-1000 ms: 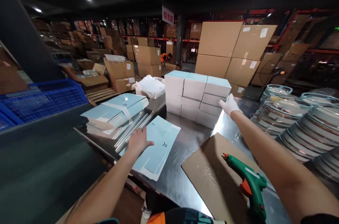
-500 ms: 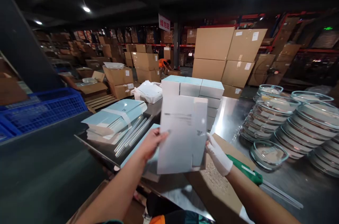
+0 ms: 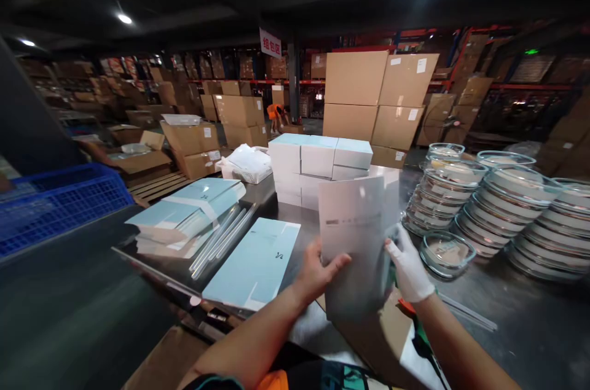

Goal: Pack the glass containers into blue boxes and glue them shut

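A: The person is holding a flat white carton blank (image 3: 357, 242) upright over the near edge of the steel table (image 3: 530, 322), and both hands are clamped on it: the bare left hand (image 3: 318, 270) is pinching the lower left edge, the gloved right hand (image 3: 408, 267) is gripping the right edge

B: I'm seeing that. It's hanging just in front of the stack of finished white boxes (image 3: 318, 163), with the brown cardboard sheet (image 3: 378, 341) lying right under it

A: For squaring it up well, I'd say the thumbs are sitting a bit low; pressing nearer the creases is probably giving a cleaner fold. I'm not making out the score lines, though, the panel is blurring

B: The green glue gun (image 3: 415, 328) is peeking out below the right wrist, so that forearm is passing close to the nozzle; keeping the elbow lifted seems wise

A: And the loose glass dish (image 3: 447, 253) is sitting just beside the glove, near the stacked glass dishes (image 3: 498, 206)

B: The next flat blue blank (image 3: 255, 264) is lying to the left, well within reach
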Available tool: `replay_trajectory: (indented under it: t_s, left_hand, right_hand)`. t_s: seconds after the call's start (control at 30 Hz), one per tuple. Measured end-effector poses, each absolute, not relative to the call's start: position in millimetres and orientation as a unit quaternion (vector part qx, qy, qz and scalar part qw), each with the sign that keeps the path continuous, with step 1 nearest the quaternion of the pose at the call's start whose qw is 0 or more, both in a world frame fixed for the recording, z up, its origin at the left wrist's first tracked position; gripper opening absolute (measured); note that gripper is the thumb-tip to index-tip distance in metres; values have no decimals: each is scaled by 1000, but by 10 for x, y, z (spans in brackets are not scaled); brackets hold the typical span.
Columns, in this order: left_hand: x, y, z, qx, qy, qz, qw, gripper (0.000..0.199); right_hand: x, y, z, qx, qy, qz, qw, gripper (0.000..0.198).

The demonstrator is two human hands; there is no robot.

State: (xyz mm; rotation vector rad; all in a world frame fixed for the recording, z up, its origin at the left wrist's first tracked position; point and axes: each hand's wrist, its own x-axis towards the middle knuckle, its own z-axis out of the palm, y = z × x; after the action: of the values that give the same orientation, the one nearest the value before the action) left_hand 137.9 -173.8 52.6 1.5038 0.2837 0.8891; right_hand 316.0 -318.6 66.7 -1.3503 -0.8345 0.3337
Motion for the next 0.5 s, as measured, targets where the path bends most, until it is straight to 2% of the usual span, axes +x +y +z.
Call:
replay_trajectory:
  t_s: [0.03, 0.1, 0.17, 0.23, 0.33, 0.43, 0.5]
  left_hand:
    - [1351, -1702, 533, 664, 137, 404, 614, 63]
    - [1267, -1617, 583, 685, 140, 410, 585, 48]
    - [1161, -1558, 671, 721, 115, 372, 573, 43]
    - [1047, -1540, 772, 764, 80, 319, 556, 41]
    - [883, -1534, 893, 835, -3, 258, 485, 38]
    - [735, -1467, 950, 879, -83, 250, 398, 35]
    - [637, -1395, 973, 888, -115, 253, 366, 31]
  right_hand:
    - [3216, -3225, 724, -621, -366, 89, 687, 75]
    - [3268, -3338, 861, -647, -383, -82, 654, 62]
    - [3219, -3477, 1023, -633, -444, -247, 584, 39]
    - [3108, -3598, 1189, -588, -514, -334, 528, 30]
    - [2966, -3693, 1357, -554, -560, -293, 543, 28]
    - [2955, -3706, 1344, -551, -522, -185, 624, 20]
    - [3001, -3692, 1260, -531, -489, -125, 681, 25]
